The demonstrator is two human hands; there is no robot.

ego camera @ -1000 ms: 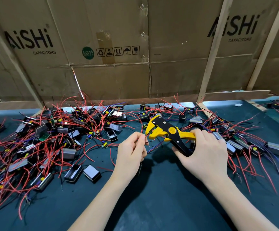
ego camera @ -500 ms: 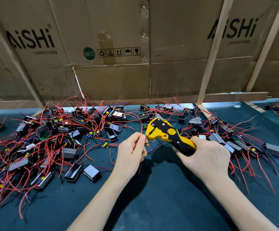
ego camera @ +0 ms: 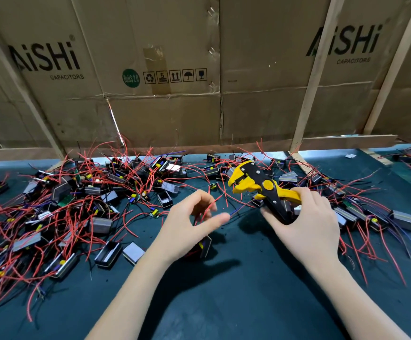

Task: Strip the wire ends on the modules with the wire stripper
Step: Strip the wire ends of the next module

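Wire stripper (ego camera: 261, 186), yellow and black, was held above the dark green table (ego camera: 236, 303) by the right hand (ego camera: 305, 222), whose fingers curled round the black and yellow handles; its yellow jaws stood apart, pointing left and away, with nothing between them. Left hand (ego camera: 189, 224) hovered just left of the tool, thumb and forefinger spread in a loose arc; a red wire (ego camera: 208, 211) passed through that gap, though whether the fingers touched it could not be told. Directly beneath that hand lay one black module (ego camera: 205, 246), partly hidden by it. Modules (ego camera: 101, 192) with tangled red leads were heaped across the left and far parts of the table, and a smaller group (ego camera: 371, 217) lay to the right. Cardboard sheets (ego camera: 162, 69) printed "AiSHi Capacitors" stood upright behind.
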